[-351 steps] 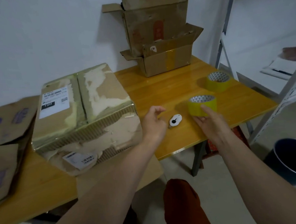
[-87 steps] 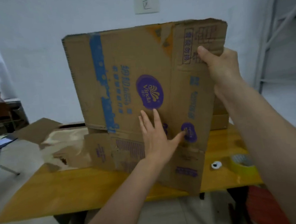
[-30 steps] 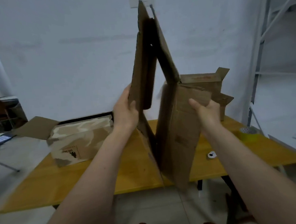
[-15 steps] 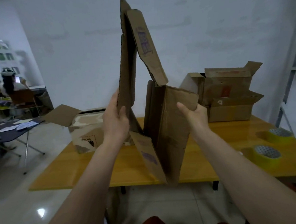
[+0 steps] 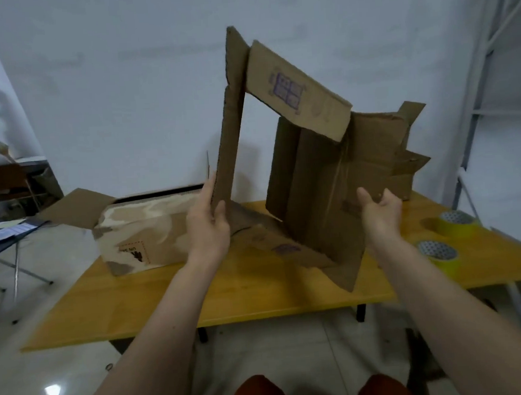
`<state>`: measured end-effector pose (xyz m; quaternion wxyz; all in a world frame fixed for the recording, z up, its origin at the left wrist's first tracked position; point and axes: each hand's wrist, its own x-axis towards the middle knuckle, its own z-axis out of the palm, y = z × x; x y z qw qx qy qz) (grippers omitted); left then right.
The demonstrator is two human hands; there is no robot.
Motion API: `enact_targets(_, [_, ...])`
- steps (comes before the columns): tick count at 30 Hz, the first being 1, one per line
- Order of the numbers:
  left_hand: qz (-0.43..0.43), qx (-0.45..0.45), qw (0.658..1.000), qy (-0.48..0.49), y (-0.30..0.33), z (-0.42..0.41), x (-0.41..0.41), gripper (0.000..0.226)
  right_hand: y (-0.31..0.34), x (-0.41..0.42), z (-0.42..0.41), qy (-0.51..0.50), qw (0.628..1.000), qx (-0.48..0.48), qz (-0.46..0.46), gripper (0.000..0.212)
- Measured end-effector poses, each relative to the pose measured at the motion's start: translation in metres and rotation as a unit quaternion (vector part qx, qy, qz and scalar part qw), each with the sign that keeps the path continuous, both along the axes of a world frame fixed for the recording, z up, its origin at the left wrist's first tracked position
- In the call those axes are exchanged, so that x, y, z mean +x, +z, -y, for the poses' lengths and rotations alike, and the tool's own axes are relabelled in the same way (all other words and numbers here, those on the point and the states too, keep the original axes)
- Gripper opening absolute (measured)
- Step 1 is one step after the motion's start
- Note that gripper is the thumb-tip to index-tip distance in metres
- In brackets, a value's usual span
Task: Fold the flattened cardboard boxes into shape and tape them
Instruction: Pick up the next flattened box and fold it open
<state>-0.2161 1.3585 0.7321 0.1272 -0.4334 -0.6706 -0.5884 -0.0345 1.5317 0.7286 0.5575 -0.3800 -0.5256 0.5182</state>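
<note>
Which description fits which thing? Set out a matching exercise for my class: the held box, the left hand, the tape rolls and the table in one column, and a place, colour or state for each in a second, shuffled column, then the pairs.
Column one
1. held box
2. left hand
3. tape rolls
4. table

Column two
A. yellow, lying flat at the right end of the table
B. grips a panel edge
C. half opened, flaps loose
D. orange-yellow wood top

Pairs: 1-C, 2-B, 3-A, 4-D
</note>
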Motion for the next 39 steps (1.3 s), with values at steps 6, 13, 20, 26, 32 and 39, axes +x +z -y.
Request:
enact_targets(6, [0.030, -0.053, 0.998, -0.030, -0.066, 0.003, 0.010, 0.057, -0.024, 0.021, -0.022, -0.019, 1.000, -0.016, 0.009, 0.012])
enact_targets(13, [0.164, -0.108, 0.979, -0.055, -0.103, 0.005, 0.015, 0.042, -0.093, 0.031, -0.014, 0.097, 0.984, -0.061, 0.138, 0.047])
enact_targets(20, [0.173, -0.082, 0.981, -0.013, -0.088, 0.004, 0.019, 0.037, -0.128, 0.032, -0.016, 0.063, 0.982, -0.101, 0.147, 0.017])
enact_targets(26, [0.113, -0.038, 0.992, 0.032, -0.005, 0.009, 0.007, 0.040, -0.040, 0.042, -0.037, -0.031, 0.986, 0.084, 0.143, 0.039])
enact_targets(32, [0.075, -0.010, 0.997, 0.034, 0.104, 0.015, -0.011, 0.035, 0.066, 0.054, -0.036, -0.097, 0.967, 0.217, 0.088, 0.021])
enact_targets(39, [0.204, 0.003, 0.975, -0.085, 0.158, 0.020, -0.044, 0.037, 0.128, 0.048, -0.041, -0.123, 0.973, 0.191, 0.034, 0.034])
